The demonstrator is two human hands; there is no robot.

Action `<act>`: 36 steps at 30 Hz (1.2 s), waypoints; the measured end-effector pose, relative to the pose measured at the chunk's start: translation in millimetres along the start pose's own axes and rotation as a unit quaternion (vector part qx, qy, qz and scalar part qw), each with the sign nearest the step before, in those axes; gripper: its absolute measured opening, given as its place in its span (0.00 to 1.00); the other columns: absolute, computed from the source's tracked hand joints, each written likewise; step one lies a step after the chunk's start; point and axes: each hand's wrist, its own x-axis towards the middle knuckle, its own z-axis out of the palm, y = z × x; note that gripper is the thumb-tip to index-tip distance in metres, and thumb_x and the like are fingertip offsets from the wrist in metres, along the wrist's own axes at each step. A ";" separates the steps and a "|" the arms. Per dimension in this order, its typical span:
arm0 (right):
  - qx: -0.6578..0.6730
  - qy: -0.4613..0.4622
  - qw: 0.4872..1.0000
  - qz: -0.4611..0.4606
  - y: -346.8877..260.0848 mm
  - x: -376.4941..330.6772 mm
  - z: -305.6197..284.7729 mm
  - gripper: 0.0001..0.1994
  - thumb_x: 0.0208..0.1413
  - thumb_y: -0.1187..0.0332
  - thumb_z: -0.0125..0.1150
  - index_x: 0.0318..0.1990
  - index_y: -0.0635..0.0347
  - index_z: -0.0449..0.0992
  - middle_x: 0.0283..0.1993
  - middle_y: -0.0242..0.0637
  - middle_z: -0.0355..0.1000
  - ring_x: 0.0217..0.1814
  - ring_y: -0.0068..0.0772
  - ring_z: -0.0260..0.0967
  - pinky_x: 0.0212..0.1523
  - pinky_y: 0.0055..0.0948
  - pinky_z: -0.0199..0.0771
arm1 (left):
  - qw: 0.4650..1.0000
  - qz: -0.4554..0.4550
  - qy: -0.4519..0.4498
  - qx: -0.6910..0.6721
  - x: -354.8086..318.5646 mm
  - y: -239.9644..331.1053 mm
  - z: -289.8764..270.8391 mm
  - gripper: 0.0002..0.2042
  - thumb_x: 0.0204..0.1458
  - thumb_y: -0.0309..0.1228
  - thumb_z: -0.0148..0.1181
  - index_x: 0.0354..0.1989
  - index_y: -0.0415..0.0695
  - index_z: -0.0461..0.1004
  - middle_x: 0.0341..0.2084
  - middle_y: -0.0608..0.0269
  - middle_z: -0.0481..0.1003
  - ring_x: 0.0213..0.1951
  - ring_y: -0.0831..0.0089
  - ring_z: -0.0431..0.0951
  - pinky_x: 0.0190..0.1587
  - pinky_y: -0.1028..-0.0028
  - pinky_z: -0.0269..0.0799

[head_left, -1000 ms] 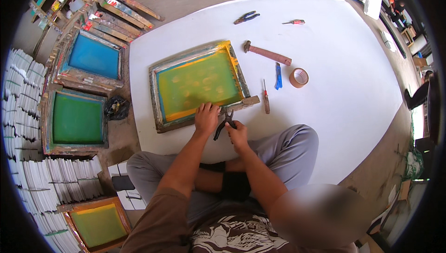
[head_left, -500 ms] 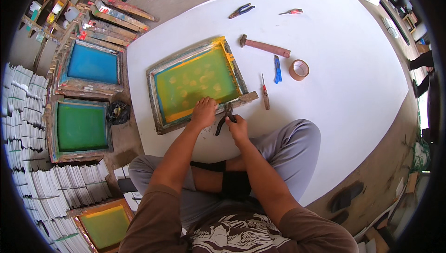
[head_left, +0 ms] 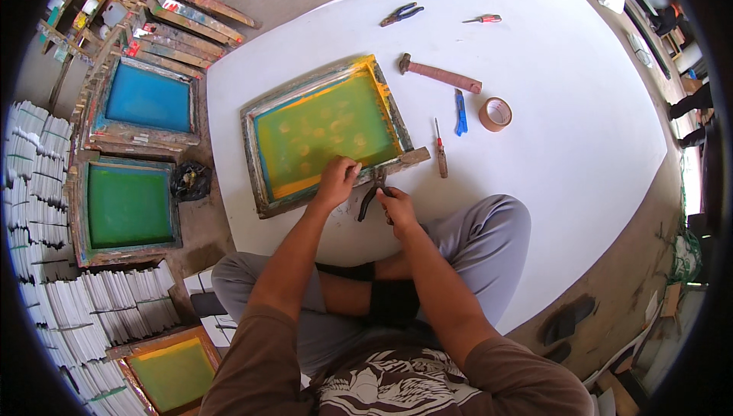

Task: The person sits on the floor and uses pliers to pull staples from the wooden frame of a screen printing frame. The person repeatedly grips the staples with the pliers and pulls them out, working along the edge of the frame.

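A screen printing frame point(head_left: 253, 149) with a yellow-green mesh and paint-stained wooden sides lies on the white board in front of me. My left hand point(head_left: 338, 182) is closed over its near side, the fingers curled at the mesh edge. My right hand point(head_left: 396, 207) grips dark-handled pliers point(head_left: 368, 201), their jaws at the frame's near side, close to the right corner. Exactly what the jaws bite cannot be made out. Small dark bits lie on the board below the frame.
Right of the frame lie a screwdriver point(head_left: 441, 158), a blue utility knife point(head_left: 460, 113), a brown tape roll point(head_left: 495, 114) and a hammer point(head_left: 443, 74). Farther off are other pliers point(head_left: 402, 14) and a small screwdriver point(head_left: 483, 18). Blue point(head_left: 147, 101) and green point(head_left: 130, 204) screens stand left, by paper stacks point(head_left: 46, 210).
The pliers' handles and my right hand have shifted slightly, with the jaws still at the frame's near side. My left hand stays at the near side, its fingers drawn in a little more.
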 end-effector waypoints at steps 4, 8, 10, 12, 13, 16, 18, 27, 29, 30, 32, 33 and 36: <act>0.020 -0.072 0.997 0.017 -8.1 -7.2 10.2 0.10 0.65 0.58 0.61 0.40 0.53 0.72 0.23 0.25 0.62 0.17 0.17 0.50 0.17 0.23 0.47 | 0.984 -0.155 0.077 -0.033 -24.6 29.6 -16.2 0.18 0.64 0.42 0.59 0.44 0.36 0.74 0.35 0.48 0.78 0.38 0.58 0.79 0.43 0.62 0.73; 0.030 -0.063 0.998 0.000 -13.0 -13.6 26.2 0.12 0.67 0.57 0.58 0.43 0.55 0.69 0.24 0.27 0.63 0.18 0.17 0.51 0.17 0.23 0.46 | 0.952 -0.284 -0.093 -0.057 -59.4 53.2 -21.8 0.20 0.64 0.44 0.59 0.49 0.35 0.75 0.31 0.52 0.79 0.33 0.65 0.79 0.38 0.66 0.74; 0.017 -0.053 0.998 -0.019 -6.4 -6.8 30.8 0.12 0.68 0.56 0.56 0.44 0.56 0.69 0.25 0.27 0.64 0.18 0.17 0.52 0.17 0.23 0.47 | 0.948 -0.268 -0.087 -0.145 -66.9 50.1 -21.9 0.21 0.64 0.42 0.59 0.53 0.35 0.76 0.31 0.53 0.80 0.32 0.67 0.79 0.38 0.68 0.74; 0.012 -0.048 0.998 -0.036 -2.3 0.3 29.5 0.13 0.68 0.56 0.55 0.44 0.56 0.69 0.26 0.28 0.64 0.19 0.17 0.52 0.17 0.24 0.48 | 0.956 -0.229 -0.060 -0.172 -67.8 42.7 -17.7 0.21 0.63 0.41 0.60 0.54 0.35 0.76 0.31 0.52 0.80 0.32 0.68 0.80 0.38 0.68 0.74; 0.002 -0.045 0.998 -0.044 -1.0 3.0 28.8 0.13 0.68 0.55 0.55 0.43 0.56 0.69 0.26 0.28 0.64 0.19 0.18 0.53 0.16 0.24 0.49 | 0.953 -0.235 -0.064 -0.180 -67.3 41.5 -17.3 0.20 0.63 0.41 0.60 0.53 0.35 0.76 0.31 0.52 0.80 0.32 0.68 0.79 0.39 0.68 0.74; -0.028 -0.033 0.997 -0.071 2.8 13.4 26.3 0.14 0.68 0.54 0.55 0.43 0.56 0.69 0.27 0.28 0.65 0.20 0.18 0.54 0.16 0.24 0.51 | 0.952 -0.237 -0.072 -0.182 -61.5 42.6 -17.5 0.19 0.63 0.39 0.60 0.51 0.34 0.77 0.29 0.53 0.80 0.31 0.70 0.78 0.39 0.69 0.74; -0.055 -0.023 0.994 -0.092 9.5 19.7 26.2 0.14 0.68 0.54 0.56 0.42 0.56 0.70 0.28 0.28 0.65 0.20 0.18 0.55 0.17 0.24 0.53 | 0.960 -0.224 -0.065 -0.158 -60.9 45.5 -16.9 0.18 0.63 0.38 0.59 0.50 0.33 0.78 0.27 0.55 0.80 0.30 0.73 0.77 0.37 0.70 0.74; -0.212 0.083 0.935 -0.271 36.1 45.0 29.8 0.16 0.67 0.57 0.57 0.42 0.63 0.74 0.27 0.40 0.73 0.25 0.34 0.69 0.29 0.36 0.69 | 0.950 -0.249 -0.071 -0.173 -62.5 33.9 -7.3 0.17 0.65 0.37 0.57 0.44 0.30 0.78 0.22 0.60 0.77 0.24 0.76 0.75 0.29 0.71 0.72; -0.241 0.103 0.928 -0.264 31.3 38.9 31.4 0.17 0.67 0.56 0.56 0.43 0.65 0.74 0.29 0.45 0.75 0.30 0.44 0.73 0.35 0.42 0.71 | 0.951 -0.241 -0.061 -0.182 -63.9 32.2 -4.1 0.18 0.65 0.38 0.56 0.42 0.30 0.78 0.21 0.61 0.77 0.23 0.76 0.75 0.27 0.71 0.71; -0.255 0.113 0.924 -0.260 24.2 30.4 33.2 0.18 0.67 0.55 0.56 0.44 0.66 0.74 0.30 0.47 0.77 0.33 0.49 0.76 0.38 0.46 0.72 | 0.952 -0.237 -0.056 -0.187 -64.8 31.1 -2.8 0.18 0.66 0.38 0.56 0.41 0.30 0.79 0.20 0.62 0.76 0.23 0.77 0.75 0.26 0.71 0.71; -0.294 0.108 0.925 -0.216 2.9 8.5 41.5 0.22 0.65 0.51 0.58 0.47 0.65 0.73 0.37 0.50 0.78 0.40 0.54 0.77 0.42 0.49 0.73 | 0.964 -0.219 -0.047 -0.146 -70.9 12.1 3.8 0.20 0.66 0.41 0.55 0.42 0.31 0.79 0.22 0.60 0.77 0.23 0.77 0.75 0.24 0.72 0.71; -0.312 0.109 0.924 -0.193 -4.5 -0.1 42.9 0.24 0.64 0.49 0.58 0.48 0.65 0.73 0.40 0.51 0.78 0.44 0.57 0.77 0.44 0.51 0.74 | 0.969 -0.207 -0.046 -0.127 -72.7 6.7 7.4 0.21 0.67 0.43 0.54 0.42 0.31 0.79 0.24 0.60 0.77 0.23 0.76 0.75 0.23 0.72 0.70; -0.427 0.110 0.880 -0.176 -7.2 -10.2 44.1 0.31 0.59 0.43 0.61 0.55 0.64 0.69 0.53 0.55 0.75 0.53 0.60 0.75 0.51 0.54 0.74 | 0.774 -0.413 0.009 -0.481 -62.8 53.1 -6.3 0.25 0.67 0.49 0.53 0.44 0.34 0.79 0.29 0.57 0.78 0.24 0.73 0.77 0.25 0.70 0.72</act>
